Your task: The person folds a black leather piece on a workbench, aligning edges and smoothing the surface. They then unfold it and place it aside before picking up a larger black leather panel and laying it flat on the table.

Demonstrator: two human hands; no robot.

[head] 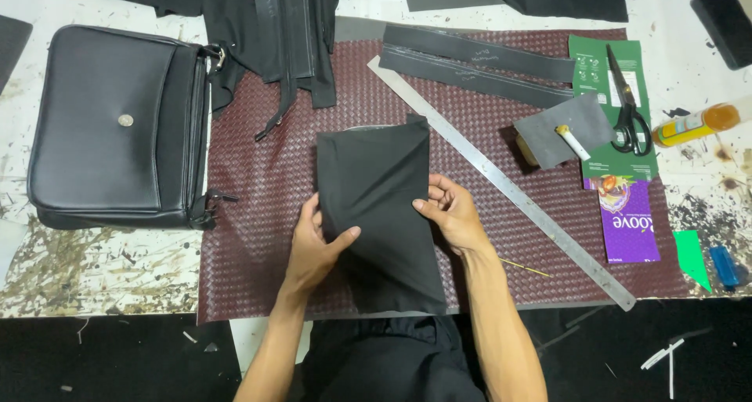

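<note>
Two bare forearms come up from the near edge, ending in the left hand [313, 241] and the right hand [450, 210], with no sleeves, gloves, rings or watch showing. Between the arms, at the near edge, lies dark black clothing [388, 363] worn on the body, loosely creased.

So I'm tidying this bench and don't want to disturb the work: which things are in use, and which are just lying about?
In use:
- black fabric piece, pinched by the left hand and right hand
- maroon woven mat under it

Lying about:
- black leather bag
- long steel ruler
- black-handled scissors
- orange glue bottle
- grey strips
</note>
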